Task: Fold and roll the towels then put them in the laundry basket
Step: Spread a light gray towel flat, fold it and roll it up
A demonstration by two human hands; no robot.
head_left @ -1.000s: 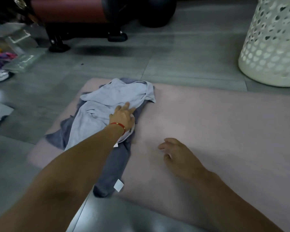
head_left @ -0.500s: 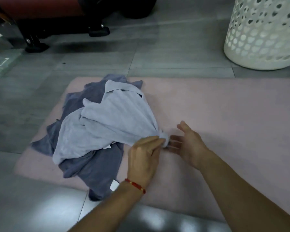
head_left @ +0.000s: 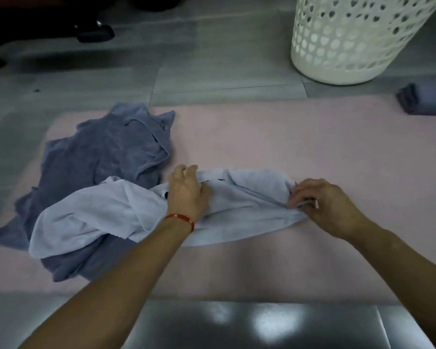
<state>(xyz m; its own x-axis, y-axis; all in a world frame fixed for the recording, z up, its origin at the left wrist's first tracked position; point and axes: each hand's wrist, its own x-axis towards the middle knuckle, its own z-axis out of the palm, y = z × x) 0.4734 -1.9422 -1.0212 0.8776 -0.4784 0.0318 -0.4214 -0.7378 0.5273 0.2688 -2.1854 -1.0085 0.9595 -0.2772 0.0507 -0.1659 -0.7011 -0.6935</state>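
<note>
pale blue towel (head_left: 249,205) stretched on mat, dark towel (head_left: 106,157) crumpled left

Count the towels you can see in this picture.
3: a light towel held in both hands, a dark towel crumpled at left, and a rolled towel at far right. More may sit inside the basket.

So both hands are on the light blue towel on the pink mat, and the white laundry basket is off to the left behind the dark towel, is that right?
Not quite. The laundry basket stands at the far right on the floor, not left behind the dark towel. The head view shows it. The rest holds: the left hand and right hand are on the light blue towel on the pink mat.
</note>
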